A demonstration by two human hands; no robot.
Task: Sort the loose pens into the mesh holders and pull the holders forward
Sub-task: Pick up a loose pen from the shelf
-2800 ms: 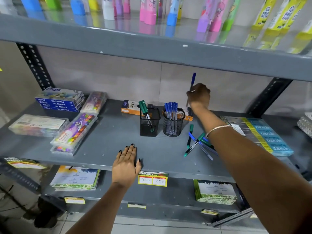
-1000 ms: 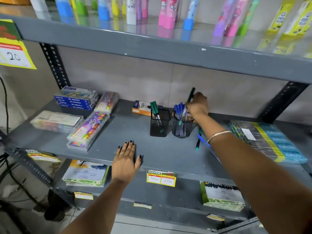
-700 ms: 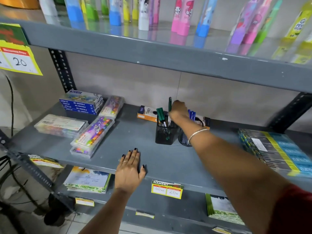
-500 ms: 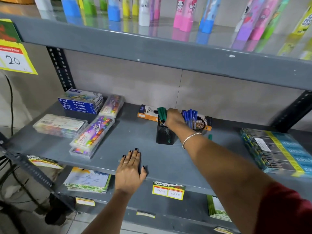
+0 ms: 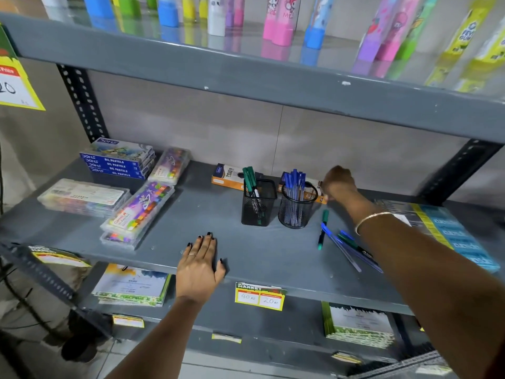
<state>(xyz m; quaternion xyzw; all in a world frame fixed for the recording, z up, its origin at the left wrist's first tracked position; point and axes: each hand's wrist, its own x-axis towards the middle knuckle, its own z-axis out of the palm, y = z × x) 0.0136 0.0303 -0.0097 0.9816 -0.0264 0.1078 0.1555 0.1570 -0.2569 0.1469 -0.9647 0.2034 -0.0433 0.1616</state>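
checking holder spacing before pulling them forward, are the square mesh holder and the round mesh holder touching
Apart. The head view shows a strip of grey shelf between the square mesh holder and the round mesh holder.

grey metal shelf [image 5: 207,214]: two mesh holders [image 5: 258,203], loose pens [image 5: 344,247], crayon boxes [image 5: 136,212], left hand [image 5: 199,269] flat.

left hand [image 5: 198,265]: ring, dark nails | right hand [image 5: 338,183]: thin wrist bangle
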